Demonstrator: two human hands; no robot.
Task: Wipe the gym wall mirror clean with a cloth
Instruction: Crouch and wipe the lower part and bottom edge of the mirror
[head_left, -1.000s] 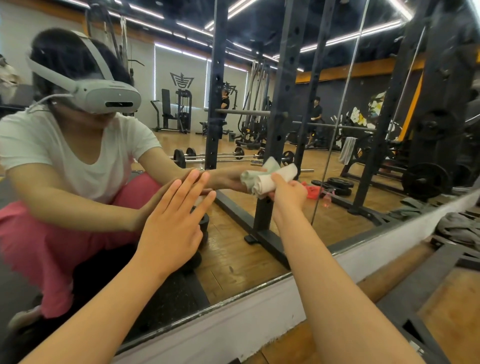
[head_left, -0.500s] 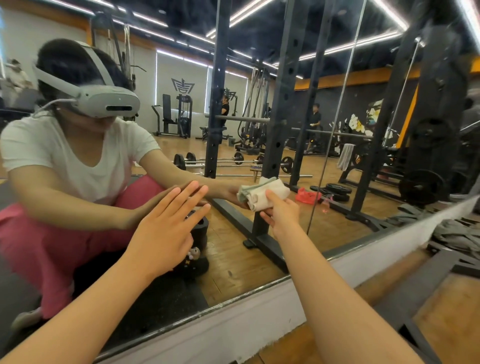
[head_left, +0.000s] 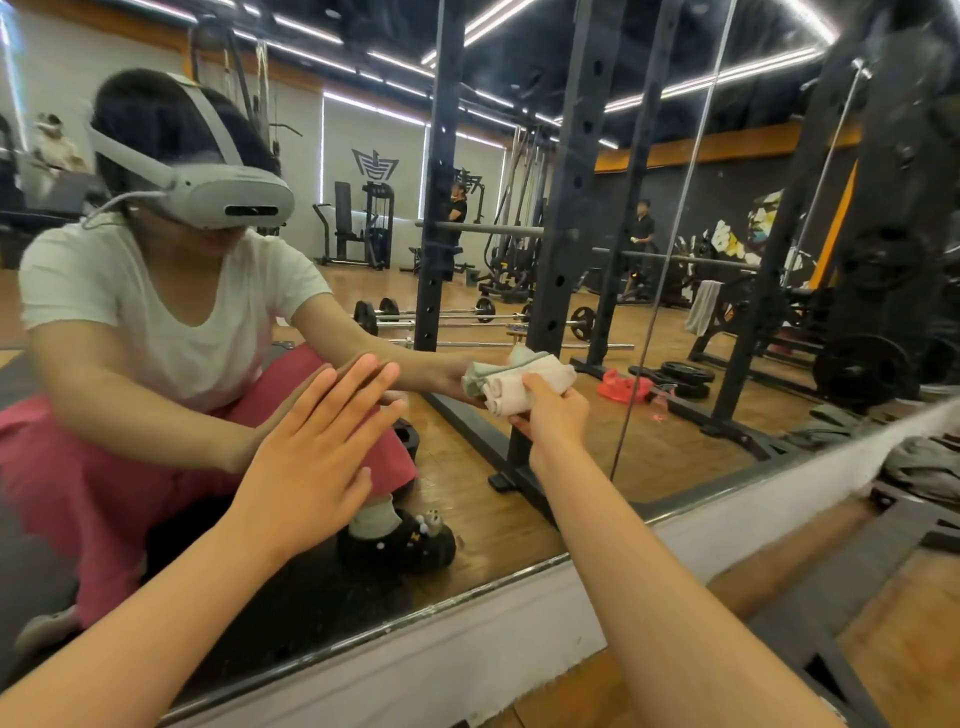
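Note:
A large wall mirror (head_left: 675, 130) fills most of the head view and reflects me crouching in front of it. My right hand (head_left: 553, 415) grips a rolled white cloth (head_left: 524, 387) and holds it against the glass low down, near the middle. My left hand (head_left: 317, 457) lies flat on the mirror to the left of the cloth, fingers straight and spread.
A white ledge (head_left: 467, 649) runs under the mirror's lower edge, with wooden floor (head_left: 904, 639) and a dark metal frame (head_left: 810, 613) at the bottom right. A grey cloth (head_left: 924, 462) lies on the floor at the right. Racks, barbells and weight plates appear only as reflections.
My right hand has slid the cloth downward and slightly left on the glass. My left hand has stayed pressed flat in about the same spot.

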